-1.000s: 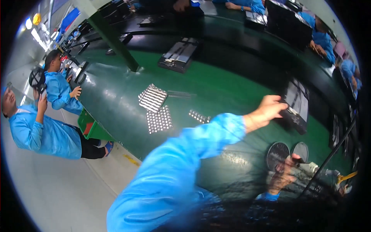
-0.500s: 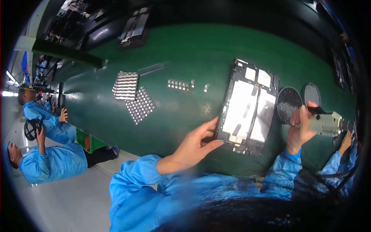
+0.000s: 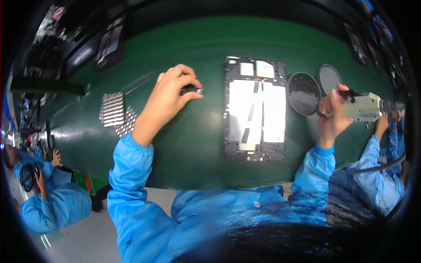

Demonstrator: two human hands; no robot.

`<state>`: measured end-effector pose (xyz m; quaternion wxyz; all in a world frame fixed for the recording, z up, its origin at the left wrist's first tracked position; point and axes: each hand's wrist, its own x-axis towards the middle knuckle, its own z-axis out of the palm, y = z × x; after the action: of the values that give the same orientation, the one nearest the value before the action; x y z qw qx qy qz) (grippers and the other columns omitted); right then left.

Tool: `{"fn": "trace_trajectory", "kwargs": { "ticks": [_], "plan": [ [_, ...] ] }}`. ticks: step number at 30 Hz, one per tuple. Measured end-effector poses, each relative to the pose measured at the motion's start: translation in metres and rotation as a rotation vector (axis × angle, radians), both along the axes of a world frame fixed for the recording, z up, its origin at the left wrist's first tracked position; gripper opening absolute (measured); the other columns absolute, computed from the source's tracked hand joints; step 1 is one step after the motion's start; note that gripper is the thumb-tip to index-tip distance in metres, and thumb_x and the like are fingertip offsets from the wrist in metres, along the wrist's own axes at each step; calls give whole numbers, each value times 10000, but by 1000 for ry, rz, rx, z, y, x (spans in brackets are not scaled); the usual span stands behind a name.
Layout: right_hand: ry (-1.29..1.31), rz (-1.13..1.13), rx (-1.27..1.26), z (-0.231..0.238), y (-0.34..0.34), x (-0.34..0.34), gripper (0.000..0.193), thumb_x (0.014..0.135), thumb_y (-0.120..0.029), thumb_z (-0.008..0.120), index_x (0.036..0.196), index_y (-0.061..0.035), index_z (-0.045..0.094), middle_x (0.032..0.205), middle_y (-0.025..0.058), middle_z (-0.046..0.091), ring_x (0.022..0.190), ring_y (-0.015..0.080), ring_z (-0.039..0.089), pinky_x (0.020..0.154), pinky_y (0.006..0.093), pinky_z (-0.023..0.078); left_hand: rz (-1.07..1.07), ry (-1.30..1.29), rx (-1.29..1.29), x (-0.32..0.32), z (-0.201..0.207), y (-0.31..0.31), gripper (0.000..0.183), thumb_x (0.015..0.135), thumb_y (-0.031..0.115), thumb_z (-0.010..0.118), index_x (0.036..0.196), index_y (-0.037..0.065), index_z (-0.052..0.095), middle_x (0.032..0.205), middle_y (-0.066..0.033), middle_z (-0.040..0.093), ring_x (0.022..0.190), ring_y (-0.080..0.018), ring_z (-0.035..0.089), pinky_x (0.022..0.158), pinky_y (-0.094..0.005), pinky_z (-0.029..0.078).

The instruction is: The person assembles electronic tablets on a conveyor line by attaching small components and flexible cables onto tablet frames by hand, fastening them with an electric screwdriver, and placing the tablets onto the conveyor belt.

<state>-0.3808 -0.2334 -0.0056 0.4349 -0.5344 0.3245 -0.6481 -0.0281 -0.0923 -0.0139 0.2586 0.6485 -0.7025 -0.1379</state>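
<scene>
My left hand (image 3: pixel 169 94) reaches over the bench left of an opened tablet (image 3: pixel 274 111). Its thumb and forefinger pinch a small silvery piece (image 3: pixel 200 91), partly covered by the fingertips. The tablet lies flat, showing white battery cells and a black frame. To its right, my right hand (image 3: pixel 332 118) grips a pale electric screwdriver (image 3: pixel 363 108), which points sideways to the right. Beside that hand are two round dark dishes, the nearer one (image 3: pixel 303 94) holding many tiny parts and the farther one (image 3: pixel 330 79) partly behind it.
Sheets of small silvery parts (image 3: pixel 112 109) lie on the green bench (image 3: pixel 193 153) at left, near a clear strip (image 3: pixel 139 82). Another device (image 3: pixel 109 41) stands at the back left. Co-workers in blue sit at left (image 3: pixel 55 206) and right (image 3: pixel 379 179).
My left hand has let go of the tablet's lower left edge and moved up and left to the small piece. The view has shifted; my right hand still holds the screwdriver.
</scene>
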Motion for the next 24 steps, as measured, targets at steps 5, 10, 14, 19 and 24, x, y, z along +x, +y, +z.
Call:
{"fn": "trace_trajectory", "kwargs": {
  "ticks": [5,10,14,19,24],
  "plan": [
    [-61,44,8,3,-4,1,264,852,-6,680,1093,20,576,650,28,533,451,102,453,418,258,344,62,178,115,-17,13,4,211,773,33,759,921,23,608,848,-69,636,776,-201,630,735,-304,475],
    [-69,127,46,-1,-5,3,268,864,-20,617,1115,24,536,646,32,468,450,109,408,413,273,339,245,716,185,-49,-3,26,181,820,-73,717,941,-18,595,894,-74,661,810,-117,665,728,-225,517],
    [-110,130,32,-5,-8,6,265,866,-26,600,1123,4,538,632,18,413,432,105,387,403,270,327,314,1014,271,-65,-4,39,197,836,-117,688,987,-39,589,989,-110,645,884,-151,680,801,-245,545],
    [-132,132,27,-12,-12,12,261,869,-34,601,1121,-1,545,631,15,399,431,102,380,394,269,314,269,1134,209,-71,-18,44,193,844,-129,658,1004,-55,579,994,-137,642,895,-197,693,837,-294,568],
    [-112,119,15,-16,-16,15,269,875,-35,600,1134,1,535,631,19,406,437,100,368,395,260,307,285,1146,206,-65,-33,44,201,852,-119,653,1024,-52,574,1005,-134,642,894,-179,691,839,-293,569]
  ]
}}
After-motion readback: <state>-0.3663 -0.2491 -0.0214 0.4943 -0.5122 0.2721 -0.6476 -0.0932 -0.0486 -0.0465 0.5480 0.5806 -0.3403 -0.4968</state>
